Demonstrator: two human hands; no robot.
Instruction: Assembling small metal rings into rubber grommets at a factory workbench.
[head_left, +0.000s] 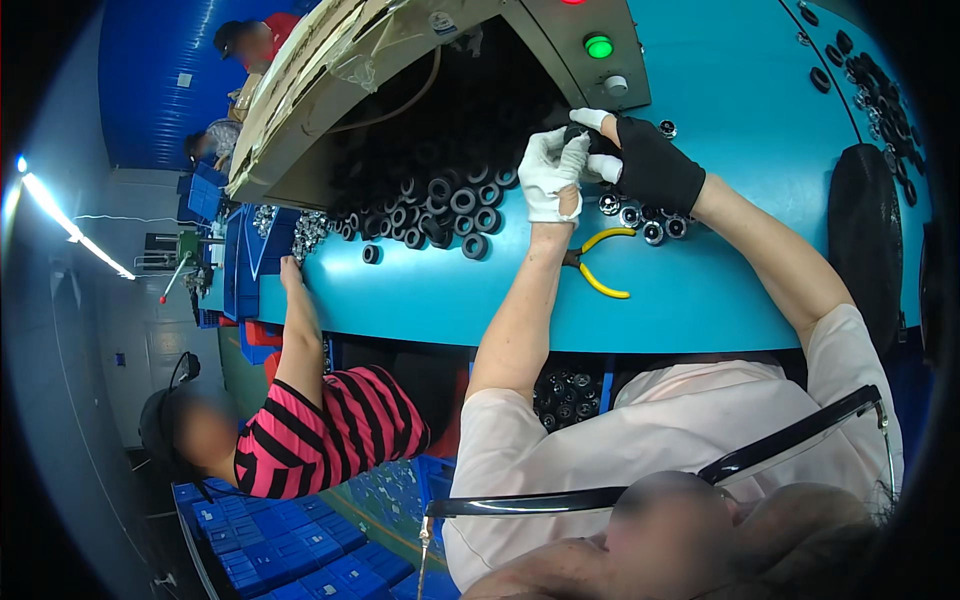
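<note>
My left hand (551, 178), in a white glove, is closed around a small black ring (574, 132), mostly hidden by the fingers. My right hand (652, 160) wears a black glove with white coverings on the fingertips, and its fingers close on the same ring from the other side. Just below the hands, pliers (606, 292) with yellow handles lie on the blue table. Several shiny metal hubs (653, 233) sit under my right wrist. To the left of my left hand spreads a pile of black tyre-like rings (463, 201).
A beige machine housing (612, 50) with a green light and a knob stands behind my hands. At left, a co-worker in a striped shirt (330, 425) reaches toward small metal parts (308, 235). More rings and hubs (885, 110) lie at far right, near a black padded object (862, 240).
</note>
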